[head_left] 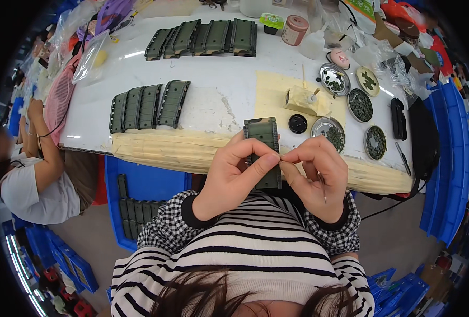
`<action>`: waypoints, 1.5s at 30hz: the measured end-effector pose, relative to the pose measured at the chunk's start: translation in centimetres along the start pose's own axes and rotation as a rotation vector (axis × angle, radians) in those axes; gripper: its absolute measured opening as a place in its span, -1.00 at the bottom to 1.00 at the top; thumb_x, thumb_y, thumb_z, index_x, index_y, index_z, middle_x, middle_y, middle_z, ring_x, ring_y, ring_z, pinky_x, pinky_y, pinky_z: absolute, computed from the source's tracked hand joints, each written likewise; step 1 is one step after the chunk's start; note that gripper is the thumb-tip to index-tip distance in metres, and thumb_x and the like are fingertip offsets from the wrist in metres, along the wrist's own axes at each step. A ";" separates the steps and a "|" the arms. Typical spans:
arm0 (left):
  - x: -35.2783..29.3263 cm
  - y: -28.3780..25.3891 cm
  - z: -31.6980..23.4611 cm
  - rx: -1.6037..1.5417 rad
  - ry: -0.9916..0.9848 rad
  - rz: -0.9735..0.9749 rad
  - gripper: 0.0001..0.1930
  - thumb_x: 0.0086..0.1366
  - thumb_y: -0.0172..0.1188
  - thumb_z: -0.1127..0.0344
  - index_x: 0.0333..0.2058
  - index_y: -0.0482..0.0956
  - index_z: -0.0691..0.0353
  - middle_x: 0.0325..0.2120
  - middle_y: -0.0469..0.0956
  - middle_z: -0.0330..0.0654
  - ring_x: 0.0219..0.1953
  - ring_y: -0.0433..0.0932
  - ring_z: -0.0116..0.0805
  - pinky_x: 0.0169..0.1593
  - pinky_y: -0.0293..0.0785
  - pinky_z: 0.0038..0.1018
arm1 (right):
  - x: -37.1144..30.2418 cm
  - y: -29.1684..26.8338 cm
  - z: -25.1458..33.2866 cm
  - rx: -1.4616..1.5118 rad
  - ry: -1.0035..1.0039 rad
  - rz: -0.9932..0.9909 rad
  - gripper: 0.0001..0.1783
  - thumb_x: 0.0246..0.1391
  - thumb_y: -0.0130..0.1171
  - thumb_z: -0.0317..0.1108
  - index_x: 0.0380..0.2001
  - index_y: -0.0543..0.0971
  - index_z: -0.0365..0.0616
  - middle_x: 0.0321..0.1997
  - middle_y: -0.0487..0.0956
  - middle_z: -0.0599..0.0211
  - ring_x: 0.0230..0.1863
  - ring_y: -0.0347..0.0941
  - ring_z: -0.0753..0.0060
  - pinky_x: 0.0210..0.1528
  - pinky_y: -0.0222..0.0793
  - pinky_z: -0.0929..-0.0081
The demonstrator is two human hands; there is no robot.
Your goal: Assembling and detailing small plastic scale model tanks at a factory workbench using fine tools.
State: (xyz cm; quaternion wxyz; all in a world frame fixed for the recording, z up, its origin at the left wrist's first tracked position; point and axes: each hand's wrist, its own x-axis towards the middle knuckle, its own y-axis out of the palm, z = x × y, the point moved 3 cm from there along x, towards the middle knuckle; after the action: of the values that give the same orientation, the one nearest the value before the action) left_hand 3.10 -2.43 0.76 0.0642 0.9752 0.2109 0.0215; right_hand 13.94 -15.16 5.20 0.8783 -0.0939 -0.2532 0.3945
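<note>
My left hand (232, 177) is closed on a curved, dark green model panel (261, 128) with toothed side edges, held upright before my chest. At its right edge, the thumb and fingertips of my right hand (319, 171) pinch together and meet my left thumb. Whatever lies between those fingertips is too small to tell. A thin, shiny tip (325, 199) shows below my right palm, and the rest of that thing is hidden by the hand. Closest to my right hand stands a round metal dish (320, 124) of small dark green parts.
Similar green panels stand in a back row (213, 39) and a left row (142, 108). More dishes (360, 105), a black lid (298, 123) and a tape-wrapped block (304, 101) sit at right. A blue bin (155, 179) holds panels below. Another person (39, 174) sits at left.
</note>
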 end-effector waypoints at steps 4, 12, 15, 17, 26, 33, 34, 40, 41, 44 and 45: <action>0.4 0.7 -0.2 0.065 0.150 0.001 -0.72 0.30 0.15 0.42 -0.01 0.50 0.26 -0.20 0.43 -0.20 -0.23 0.41 -0.57 -0.20 0.34 -0.66 | 0.6 -0.9 0.1 -0.040 0.027 -0.016 -0.77 -0.15 0.30 -0.66 -0.37 0.57 -0.21 -0.39 0.45 0.40 -0.66 0.12 0.72 -0.63 0.03 0.71; 0.2 1.6 -1.1 0.039 0.095 -0.025 -0.34 0.25 0.11 0.57 0.30 0.11 0.25 -0.21 0.52 -0.13 -0.19 0.50 -0.51 -0.10 0.43 -0.60 | 2.2 -1.7 -0.3 -0.340 -0.175 -0.028 -0.74 -0.20 0.31 -0.64 -0.36 0.54 -0.20 -0.38 0.45 0.26 -0.48 0.47 0.27 -0.51 0.39 0.45; 0.3 1.5 -1.1 0.136 0.120 0.009 -0.35 0.23 0.13 0.57 0.29 0.14 0.25 -0.23 0.54 -0.13 -0.23 0.52 -0.51 -0.17 0.45 -0.63 | 2.1 -1.5 -0.8 -0.357 -0.204 -0.028 -0.74 -0.19 0.30 -0.64 -0.35 0.54 -0.19 -0.38 0.45 0.28 -0.50 0.47 0.30 -0.52 0.39 0.45; 0.4 1.3 -1.0 0.179 0.142 0.016 -0.35 0.21 0.14 0.57 0.28 0.16 0.24 -0.26 0.55 -0.13 -0.26 0.53 -0.52 -0.21 0.46 -0.63 | 2.1 -1.5 -0.8 -0.370 -0.204 -0.018 -0.74 -0.18 0.29 -0.63 -0.34 0.54 -0.19 -0.39 0.45 0.28 -0.51 0.47 0.29 -0.52 0.39 0.44; 0.7 1.2 -0.9 0.232 0.185 0.010 -0.35 0.18 0.18 0.57 0.25 0.23 0.23 -0.37 0.51 -0.16 -0.42 0.48 -0.54 -0.31 0.48 -0.61 | 2.3 -1.6 -1.1 -0.459 -0.292 0.019 -0.71 -0.24 0.24 -0.64 -0.33 0.55 -0.21 -0.39 0.44 0.29 -0.58 0.43 0.36 -0.57 0.33 0.47; 0.8 1.1 -1.3 0.236 0.093 0.070 -0.34 0.20 0.11 0.65 0.27 0.11 0.39 -0.10 0.49 -0.09 -0.06 0.47 -0.49 0.03 0.37 -0.59 | 1.8 -1.3 -1.0 -0.512 -0.280 0.026 -0.65 -0.26 0.23 -0.61 -0.27 0.55 -0.24 -0.38 0.45 0.29 -0.58 0.42 0.39 -0.57 0.33 0.48; 0.8 1.1 -1.2 0.245 0.102 0.065 -0.34 0.20 0.11 0.65 0.27 0.11 0.40 -0.10 0.49 -0.09 -0.06 0.47 -0.49 0.03 0.37 -0.59 | 1.8 -1.2 -1.0 -0.503 -0.276 0.020 -0.65 -0.26 0.23 -0.61 -0.26 0.55 -0.25 -0.37 0.45 0.29 -0.58 0.41 0.39 -0.57 0.33 0.49; 0.9 1.4 -1.0 0.129 0.037 0.054 -0.35 0.21 0.10 0.65 0.26 0.11 0.40 -0.10 0.49 -0.08 -0.06 0.47 -0.49 0.02 0.37 -0.59 | 1.3 -0.7 -0.6 -0.616 -0.302 0.041 -0.64 -0.23 0.24 -0.58 -0.22 0.55 -0.29 -0.35 0.45 0.24 -0.56 0.43 0.36 -0.56 0.34 0.49; 0.9 1.5 -0.8 0.116 0.066 0.036 -0.36 0.20 0.12 0.63 0.26 0.14 0.38 -0.14 0.51 -0.10 -0.13 0.48 -0.51 -0.04 0.40 -0.61 | 1.2 -0.6 -0.4 -0.652 -0.319 0.047 -0.64 -0.21 0.24 -0.57 -0.22 0.55 -0.30 -0.35 0.46 0.22 -0.54 0.44 0.34 -0.55 0.35 0.49; 1.3 1.6 -0.4 0.041 0.099 0.018 -0.38 0.21 0.12 0.61 0.25 0.17 0.34 -0.17 0.52 -0.11 -0.19 0.51 -0.52 -0.11 0.44 -0.62 | 0.9 -0.7 -0.9 -0.582 -0.272 0.023 -0.66 -0.14 0.24 -0.61 -0.19 0.56 -0.29 -0.34 0.46 0.20 -0.52 0.45 0.34 -0.53 0.36 0.50; 1.5 1.5 -0.4 -0.006 0.073 0.035 -0.37 0.22 0.10 0.63 0.26 0.12 0.35 -0.11 0.50 -0.09 -0.12 0.50 -0.47 -0.04 0.43 -0.59 | 1.0 -0.9 -1.0 -0.489 -0.228 0.003 -0.67 -0.13 0.24 -0.62 -0.19 0.56 -0.28 -0.34 0.46 0.19 -0.51 0.45 0.34 -0.52 0.36 0.51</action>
State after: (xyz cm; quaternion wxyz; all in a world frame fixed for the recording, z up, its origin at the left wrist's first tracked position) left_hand 5.01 -3.13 1.35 0.0591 0.9771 0.1960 0.0589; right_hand 15.62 -14.98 5.04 0.7948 -0.2586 -0.4381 0.3309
